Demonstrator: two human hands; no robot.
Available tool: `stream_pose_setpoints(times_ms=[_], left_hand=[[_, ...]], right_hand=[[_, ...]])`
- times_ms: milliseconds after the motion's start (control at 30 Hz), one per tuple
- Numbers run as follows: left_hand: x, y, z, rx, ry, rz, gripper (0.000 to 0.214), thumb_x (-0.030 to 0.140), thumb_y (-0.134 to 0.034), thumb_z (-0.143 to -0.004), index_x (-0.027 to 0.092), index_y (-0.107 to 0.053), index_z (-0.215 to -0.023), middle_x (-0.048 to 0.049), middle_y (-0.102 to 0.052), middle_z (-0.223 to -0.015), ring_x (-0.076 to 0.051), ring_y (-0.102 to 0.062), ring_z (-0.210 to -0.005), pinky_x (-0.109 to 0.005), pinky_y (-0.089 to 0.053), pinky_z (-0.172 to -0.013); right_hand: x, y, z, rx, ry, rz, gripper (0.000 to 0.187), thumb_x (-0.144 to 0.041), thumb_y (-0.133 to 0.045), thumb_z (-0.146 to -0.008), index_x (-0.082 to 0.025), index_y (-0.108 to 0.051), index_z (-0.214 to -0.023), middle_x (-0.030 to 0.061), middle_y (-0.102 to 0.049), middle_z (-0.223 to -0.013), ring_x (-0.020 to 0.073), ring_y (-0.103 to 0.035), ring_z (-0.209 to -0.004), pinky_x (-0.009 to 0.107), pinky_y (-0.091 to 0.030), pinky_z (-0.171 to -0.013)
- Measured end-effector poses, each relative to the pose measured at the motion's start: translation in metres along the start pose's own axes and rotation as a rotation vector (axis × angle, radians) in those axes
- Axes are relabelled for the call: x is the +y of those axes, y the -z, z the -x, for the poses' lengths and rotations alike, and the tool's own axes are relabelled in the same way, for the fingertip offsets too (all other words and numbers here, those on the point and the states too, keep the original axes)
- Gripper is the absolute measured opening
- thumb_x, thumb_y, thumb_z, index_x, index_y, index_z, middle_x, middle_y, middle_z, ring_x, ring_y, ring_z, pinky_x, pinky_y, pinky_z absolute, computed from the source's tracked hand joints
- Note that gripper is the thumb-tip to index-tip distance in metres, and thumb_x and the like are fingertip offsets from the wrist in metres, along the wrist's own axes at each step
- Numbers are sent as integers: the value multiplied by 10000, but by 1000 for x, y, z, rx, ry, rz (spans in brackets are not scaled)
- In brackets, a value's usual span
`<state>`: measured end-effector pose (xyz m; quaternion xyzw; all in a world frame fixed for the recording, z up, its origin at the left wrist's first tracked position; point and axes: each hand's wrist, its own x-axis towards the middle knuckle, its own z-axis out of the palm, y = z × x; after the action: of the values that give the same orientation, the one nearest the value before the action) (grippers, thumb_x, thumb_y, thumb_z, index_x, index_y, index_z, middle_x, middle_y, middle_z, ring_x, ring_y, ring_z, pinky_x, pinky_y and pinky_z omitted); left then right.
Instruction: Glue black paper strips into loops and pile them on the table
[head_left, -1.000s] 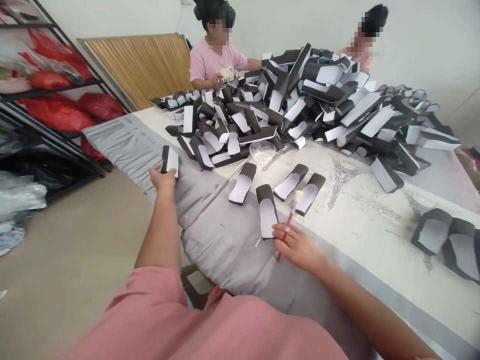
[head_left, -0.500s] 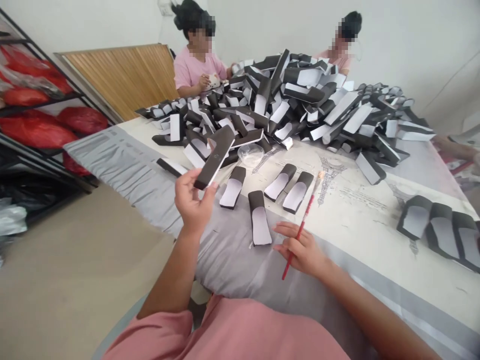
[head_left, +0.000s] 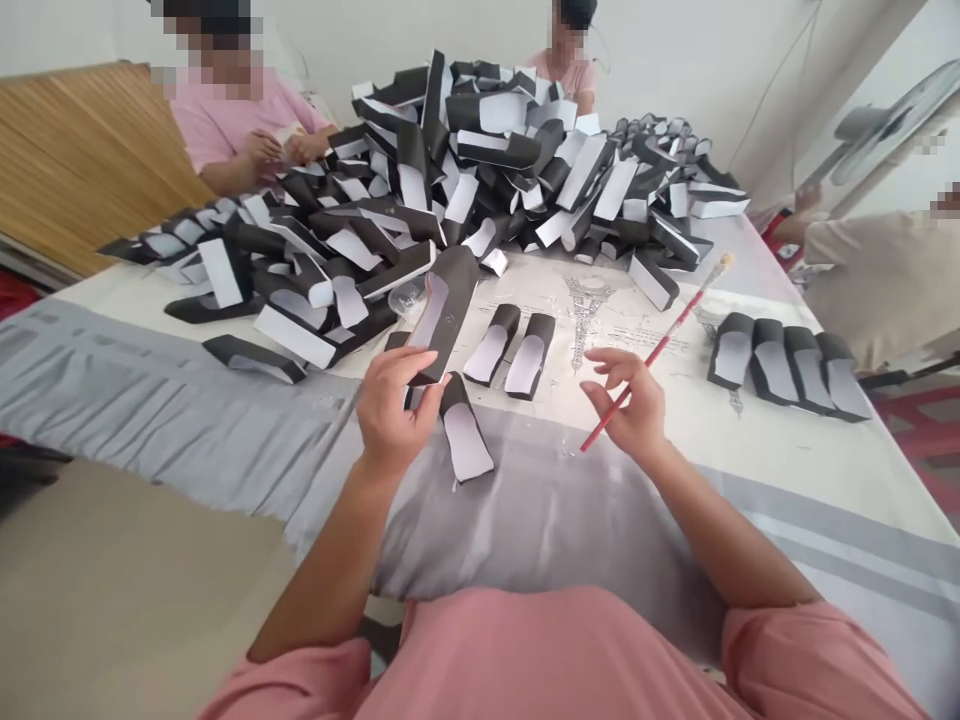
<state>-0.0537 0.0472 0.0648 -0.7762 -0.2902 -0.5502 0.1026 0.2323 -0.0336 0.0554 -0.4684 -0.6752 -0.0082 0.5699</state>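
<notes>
My left hand (head_left: 394, 408) is closed round a long black piece with a white lining (head_left: 444, 310), held tilted above the table. My right hand (head_left: 630, 405) pinches a thin red-handled brush (head_left: 660, 350) whose bristled tip points up and to the right. Just below the held piece, another black-and-white piece (head_left: 465, 432) lies flat on the cloth. Two more such pieces (head_left: 511, 345) lie side by side between my hands. A big heap of the same pieces (head_left: 480, 170) fills the far half of the table.
A cloth with grey bands and tower drawings covers the table (head_left: 675, 470). Several finished pieces (head_left: 784, 362) lie in a row at the right. A small clear dish (head_left: 405, 294) sits beside the heap. Two people in pink (head_left: 240, 120) sit at the far side, another person (head_left: 877, 280) at the right.
My left hand picked a piece from the left edge and brought it in front of me. My right hand lifted, raising the brush tip. The camera swung to the right.
</notes>
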Motion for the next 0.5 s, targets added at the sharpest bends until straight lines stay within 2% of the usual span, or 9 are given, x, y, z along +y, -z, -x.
stream_pose_setpoints(times_ms=[100, 233, 367, 500], left_hand=[[-6, -2, 8, -91, 5, -67, 280, 170, -633, -889, 202, -612, -1166, -75, -724, -1021, -234, -687, -1041, -406, -544, -946], [-24, 3, 27, -260, 63, -113, 269, 180, -555, -929, 203, -640, -1183, -94, -734, -1040, -254, -664, -1100, -438, -496, -1014], [-42, 1, 39, -359, 95, -138, 289, 189, -502, -947, 206, -652, -1193, -102, -734, -1058, -261, -650, -1110, -441, -482, -1029], [-51, -15, 34, -469, 64, -139, 300, 179, -464, -953, 203, -665, -1174, -103, -736, -1051, -263, -640, -1117, -442, -483, -1038]], right_hand=[[20, 2, 1, 14, -104, 55, 241, -289, -667, -898, -254, -449, -803, 68, -732, -1103, 220, -700, -1005, 420, -606, -788], [47, -7, 13, -60, -185, 133, 250, -306, -663, -888, -256, -443, -783, 73, -738, -1091, 244, -693, -997, 439, -581, -803], [59, -24, 29, -206, -166, 148, 238, -307, -643, -895, -258, -441, -780, 86, -724, -1127, 248, -678, -1015, 425, -570, -808], [61, -36, 39, -281, -154, 128, 211, -297, -623, -908, -260, -448, -796, 83, -713, -1149, 238, -665, -1047, 416, -565, -841]])
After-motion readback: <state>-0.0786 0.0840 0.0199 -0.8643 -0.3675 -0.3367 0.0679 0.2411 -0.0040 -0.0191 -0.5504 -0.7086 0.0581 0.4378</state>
